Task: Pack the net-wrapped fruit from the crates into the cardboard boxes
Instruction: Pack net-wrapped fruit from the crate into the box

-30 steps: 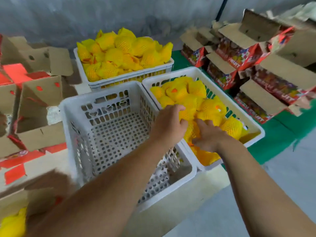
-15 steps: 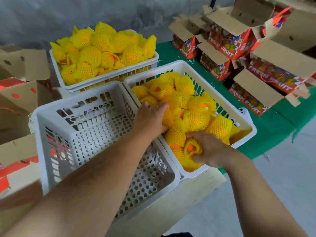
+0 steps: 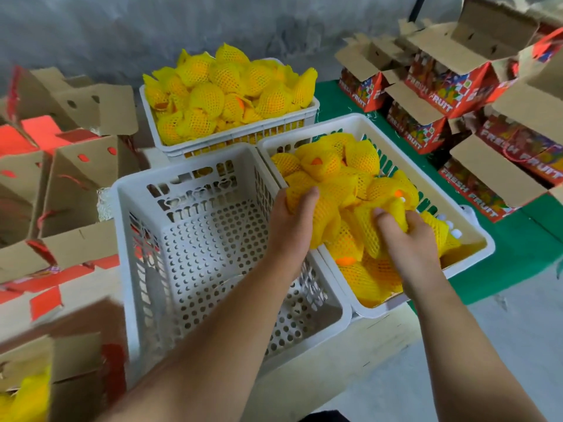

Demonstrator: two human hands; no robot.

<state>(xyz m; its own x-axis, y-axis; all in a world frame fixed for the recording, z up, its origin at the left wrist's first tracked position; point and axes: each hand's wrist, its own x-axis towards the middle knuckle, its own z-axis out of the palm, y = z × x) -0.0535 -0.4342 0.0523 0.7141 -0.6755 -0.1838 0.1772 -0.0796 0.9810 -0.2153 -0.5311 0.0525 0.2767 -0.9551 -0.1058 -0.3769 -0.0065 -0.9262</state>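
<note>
Grey wall behind, green cloth (image 3: pixel 518 251) under the printed cardboard boxes (image 3: pixel 438 86) at right. Both hands now grip net-wrapped fruit in the right crate (image 3: pixel 475 236): left hand (image 3: pixel 292 226) curls around a yellow-netted fruit (image 3: pixel 323 208) at the crate's left edge, raised higher than half a second ago; right hand (image 3: pixel 408 239), earlier low at the near corner, now clutches another netted fruit (image 3: pixel 387 217) mid-pile. The middle crate (image 3: pixel 195 184) holds no fruit, back crate (image 3: pixel 231 138) heaped full. Brown boxes (image 3: pixel 76 178) at left.
</note>
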